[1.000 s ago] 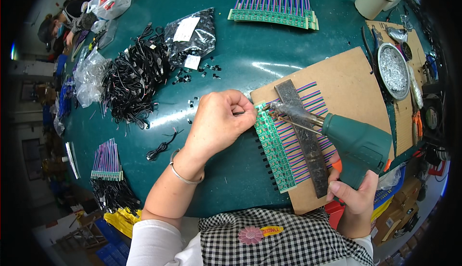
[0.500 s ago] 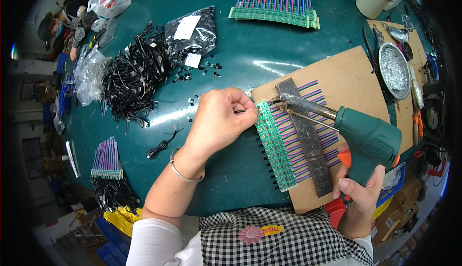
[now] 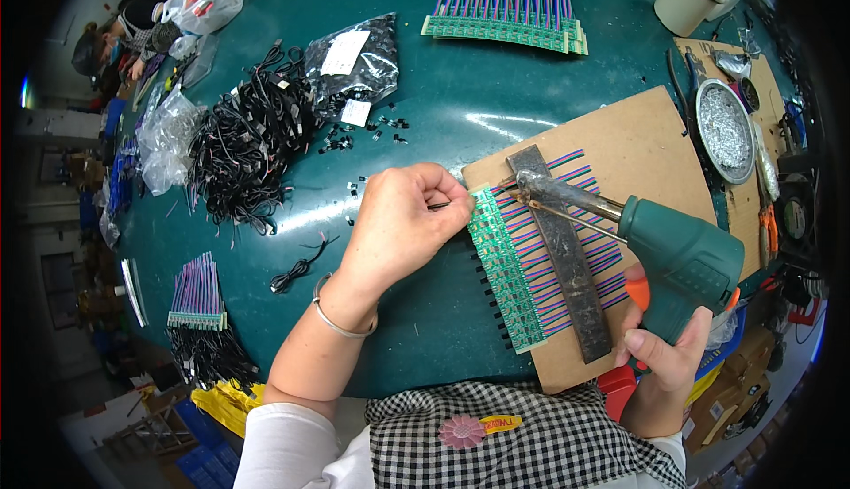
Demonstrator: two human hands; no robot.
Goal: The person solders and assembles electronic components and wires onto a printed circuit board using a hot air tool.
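My right hand (image 3: pixel 662 347) grips a green soldering gun (image 3: pixel 686 254), finger near its orange trigger. The gun's metal tip reaches left to the far end of a green circuit board panel (image 3: pixel 509 272). Beside that same end, my left hand (image 3: pixel 403 223) is closed in a pinch; a small dark piece shows between the fingers, its kind unclear. Small black parts line the panel's left edge. Coloured wires (image 3: pixel 553 263) run right from the panel, and a dark metal bar (image 3: pixel 562 259) lies across them. All this rests on a brown cardboard sheet (image 3: pixel 651 153).
Loose black components (image 3: pixel 390 124) lie by a plastic bag (image 3: pixel 354 60) and a heap of black cables (image 3: pixel 252 135). More wired boards (image 3: pixel 505 33) sit at the back, others (image 3: pixel 197 319) at left. A metal bowl (image 3: pixel 726 130) stands right. Another person (image 3: pixel 133 38) is far left.
The soldering gun has shifted very slightly right, its tip still at the panel's far end. My left hand has barely moved. The person at far left has changed posture.
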